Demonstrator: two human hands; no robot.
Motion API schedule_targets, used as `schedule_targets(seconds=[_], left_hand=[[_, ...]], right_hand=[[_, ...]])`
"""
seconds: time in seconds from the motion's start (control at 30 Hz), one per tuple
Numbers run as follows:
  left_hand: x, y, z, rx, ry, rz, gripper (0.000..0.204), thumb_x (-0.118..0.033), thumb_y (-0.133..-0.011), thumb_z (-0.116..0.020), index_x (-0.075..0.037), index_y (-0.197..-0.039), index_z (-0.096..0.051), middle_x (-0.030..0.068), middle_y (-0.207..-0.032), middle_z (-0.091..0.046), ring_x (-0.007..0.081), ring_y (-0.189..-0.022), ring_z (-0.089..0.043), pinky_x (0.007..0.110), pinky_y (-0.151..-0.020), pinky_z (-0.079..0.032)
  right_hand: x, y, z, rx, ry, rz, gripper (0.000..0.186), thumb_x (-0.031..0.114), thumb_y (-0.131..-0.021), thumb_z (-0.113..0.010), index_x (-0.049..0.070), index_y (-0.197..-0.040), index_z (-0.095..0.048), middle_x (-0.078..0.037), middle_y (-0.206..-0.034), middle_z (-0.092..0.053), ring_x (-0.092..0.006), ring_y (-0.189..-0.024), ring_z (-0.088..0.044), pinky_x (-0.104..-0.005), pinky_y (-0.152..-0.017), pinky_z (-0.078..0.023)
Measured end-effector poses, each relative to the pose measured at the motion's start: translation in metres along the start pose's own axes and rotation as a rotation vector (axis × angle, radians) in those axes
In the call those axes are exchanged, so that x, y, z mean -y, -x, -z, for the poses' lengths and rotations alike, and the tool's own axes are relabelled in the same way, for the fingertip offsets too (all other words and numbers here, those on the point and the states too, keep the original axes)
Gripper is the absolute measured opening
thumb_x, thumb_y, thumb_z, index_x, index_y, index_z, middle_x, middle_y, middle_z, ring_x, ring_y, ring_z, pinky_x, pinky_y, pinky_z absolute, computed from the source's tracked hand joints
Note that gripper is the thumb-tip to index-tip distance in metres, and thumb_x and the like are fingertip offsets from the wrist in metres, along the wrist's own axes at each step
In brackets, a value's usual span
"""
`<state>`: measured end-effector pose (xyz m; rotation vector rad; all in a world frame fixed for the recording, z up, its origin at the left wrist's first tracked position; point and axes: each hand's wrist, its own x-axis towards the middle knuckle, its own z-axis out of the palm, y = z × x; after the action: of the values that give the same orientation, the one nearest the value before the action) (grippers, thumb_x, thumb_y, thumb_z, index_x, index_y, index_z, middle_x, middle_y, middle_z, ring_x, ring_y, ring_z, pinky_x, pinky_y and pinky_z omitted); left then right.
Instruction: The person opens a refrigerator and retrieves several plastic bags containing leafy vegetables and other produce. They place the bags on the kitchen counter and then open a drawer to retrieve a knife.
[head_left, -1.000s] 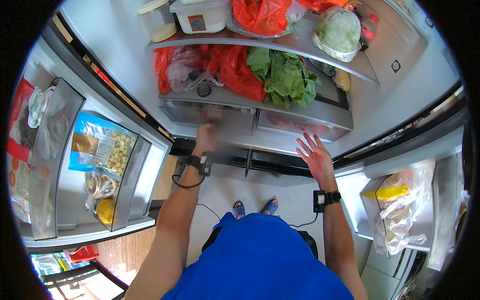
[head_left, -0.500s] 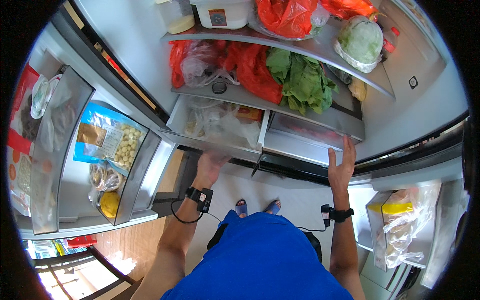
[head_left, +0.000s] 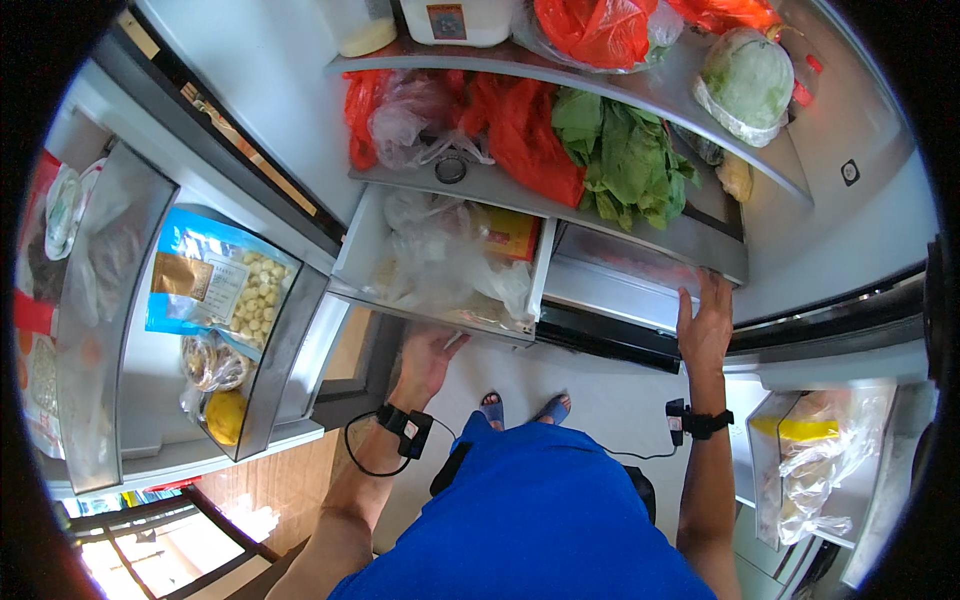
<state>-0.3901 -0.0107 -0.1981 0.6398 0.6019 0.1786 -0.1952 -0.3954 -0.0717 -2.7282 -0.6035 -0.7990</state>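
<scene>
My left hand [head_left: 430, 355] is curled at the lower edge of the pulled-out left drawer [head_left: 365, 250], which holds loose clear plastic bags [head_left: 420, 240] and a yellow-and-red package [head_left: 505, 235]; its fingertips are partly hidden. My right hand [head_left: 705, 320] has its fingers apart and bent, touching the right end of the shut right drawer [head_left: 615, 265]. Red bags [head_left: 525, 135], pale bags [head_left: 405, 120] and leafy greens [head_left: 625, 160] lie on the shelf [head_left: 450, 195] just above both drawers.
Open doors flank me: the left rack [head_left: 280, 380] holds a blue pouch [head_left: 230, 285], the right rack [head_left: 765, 480] bagged food [head_left: 810, 460]. The upper shelf [head_left: 600, 85] carries a wrapped pale vegetable [head_left: 740, 85], a white tub [head_left: 455, 20] and a bottle. My sandalled feet [head_left: 550, 408] show below.
The left drawer has come out toward me, showing its contents, with my left hand moving down along with it. My right hand has moved rightward onto the right drawer.
</scene>
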Motion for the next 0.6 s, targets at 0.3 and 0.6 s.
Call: schedule_targets(seconds=[0.3, 0.6], left_hand=[[0.001, 0.008, 0.001, -0.017, 0.037, -0.016, 0.045, 0.003, -0.091, -0.056, -0.005, -0.135, -0.053, 0.0120, -0.129, -0.062, 0.0319, -0.124, -0.060, 0.059, -0.114, -0.047], [-0.022, 0.052, -0.026, 0.187, -0.758, 0.112, 0.031, -0.010, -0.098, -0.063, 0.000, -0.127, -0.064, 0.0124, -0.118, -0.071, 0.0233, -0.112, -0.068, 0.041, -0.099, -0.056]], right_hand=[[-0.008, 0.034, -0.034, -0.098, -0.872, -0.547, 0.034, 0.008, -0.102, -0.064, -0.001, -0.133, -0.058, -0.015, -0.114, -0.070, -0.0242, -0.104, -0.071, -0.0386, -0.083, -0.062], [-0.019, 0.042, -0.093, 0.073, -2.133, -1.230, 0.033, 0.020, -0.098, -0.068, 0.002, -0.124, -0.059, -0.020, -0.137, -0.056, -0.0406, -0.132, -0.055, -0.0561, -0.115, -0.045]])
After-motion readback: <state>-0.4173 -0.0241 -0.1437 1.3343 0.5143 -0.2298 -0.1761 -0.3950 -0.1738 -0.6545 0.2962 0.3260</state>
